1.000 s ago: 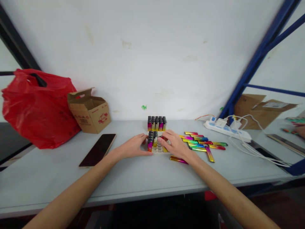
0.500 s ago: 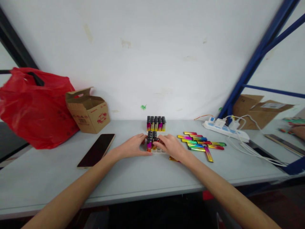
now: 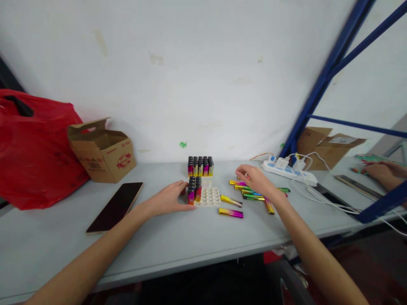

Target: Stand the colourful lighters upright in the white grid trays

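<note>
A white tray (image 3: pixel 213 199) with rows of round holes lies in the middle of the table. Black-topped lighters (image 3: pixel 194 192) stand upright in its two left columns. My left hand (image 3: pixel 170 198) curves round the tray's left end, thumb along the front edge and fingers behind the lighters. To the right, my right hand (image 3: pixel 252 177) is over a loose pile of shiny, many-coloured lighters (image 3: pixel 251 192), fingers curled together; whatever they grip is hidden. Two loose lighters, one yellow (image 3: pixel 231 201) and one gold-to-purple (image 3: pixel 231 213), lie just right of the tray.
A block of upright lighters (image 3: pixel 201 166) stands behind the tray. On the left are a dark phone (image 3: pixel 115 207), an open carton (image 3: pixel 104 154) and a red bag (image 3: pixel 38 156). A power strip (image 3: pixel 289 173) with cables lies right; another person's hands (image 3: pixel 381 171) show beyond the blue frame.
My right hand has left the tray and moved right to the pile, uncovering the tray's holes. My left hand stays at the tray's left end. The view has shifted right.
</note>
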Demonstrator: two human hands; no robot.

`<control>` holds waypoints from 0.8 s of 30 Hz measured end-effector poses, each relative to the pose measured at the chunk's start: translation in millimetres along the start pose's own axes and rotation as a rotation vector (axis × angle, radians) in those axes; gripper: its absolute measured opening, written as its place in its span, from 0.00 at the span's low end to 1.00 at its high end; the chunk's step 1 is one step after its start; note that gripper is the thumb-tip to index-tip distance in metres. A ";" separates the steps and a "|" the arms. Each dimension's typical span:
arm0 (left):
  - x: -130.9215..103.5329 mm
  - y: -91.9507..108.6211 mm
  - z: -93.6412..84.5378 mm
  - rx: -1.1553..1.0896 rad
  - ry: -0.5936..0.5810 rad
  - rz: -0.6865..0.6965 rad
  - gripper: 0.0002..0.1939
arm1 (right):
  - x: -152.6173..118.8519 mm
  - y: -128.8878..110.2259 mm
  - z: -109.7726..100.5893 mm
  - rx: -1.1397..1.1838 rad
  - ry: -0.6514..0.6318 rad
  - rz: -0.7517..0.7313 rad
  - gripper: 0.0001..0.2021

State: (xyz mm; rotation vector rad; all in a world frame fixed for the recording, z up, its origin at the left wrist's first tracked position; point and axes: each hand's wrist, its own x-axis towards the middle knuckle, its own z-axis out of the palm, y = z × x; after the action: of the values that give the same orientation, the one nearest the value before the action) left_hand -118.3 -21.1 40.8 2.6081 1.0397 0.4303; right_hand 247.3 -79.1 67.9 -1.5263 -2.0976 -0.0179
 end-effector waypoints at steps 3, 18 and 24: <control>0.2 0.4 -0.4 0.003 -0.010 -0.014 0.39 | -18.1 48.1 -20.0 -0.078 -0.004 0.042 0.12; -0.2 2.4 -1.2 0.026 -0.023 -0.032 0.38 | -53.9 82.4 -28.1 0.142 -0.074 0.210 0.23; -0.1 2.2 -1.0 0.021 -0.009 -0.026 0.39 | -66.6 96.8 -29.4 0.161 -0.125 0.204 0.22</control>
State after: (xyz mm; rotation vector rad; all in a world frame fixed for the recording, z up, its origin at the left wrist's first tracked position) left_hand -117.5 -22.5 42.5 2.6093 1.0790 0.4034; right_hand 359.4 -112.3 35.9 -1.6706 -1.9729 0.3201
